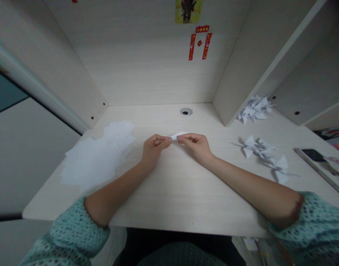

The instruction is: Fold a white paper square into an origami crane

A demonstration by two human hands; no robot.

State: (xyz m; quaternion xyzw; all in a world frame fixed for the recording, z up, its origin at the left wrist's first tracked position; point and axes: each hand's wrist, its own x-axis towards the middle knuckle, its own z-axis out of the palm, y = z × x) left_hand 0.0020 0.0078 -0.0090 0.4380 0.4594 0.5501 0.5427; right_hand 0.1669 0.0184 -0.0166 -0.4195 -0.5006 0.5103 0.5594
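Between my two hands, over the middle of the desk (169, 192), is a small folded piece of white paper (175, 136). My left hand (156, 146) pinches its left end between thumb and fingers. At the other end my right hand (196, 145) pinches it the same way. Both hands hide much of the paper, so its full shape cannot be made out. To the left lies a spread pile of flat white paper sheets (94, 162). On the right are several folded white paper pieces (262, 151) with pointed ends.
A larger heap of folded paper (255, 108) sits at the back right, beside an upright wooden divider (241, 66). A phone (324, 166) lies near the right edge. A round cable hole (186, 111) is at the back. Red paper decorations (200, 42) hang on the back panel.
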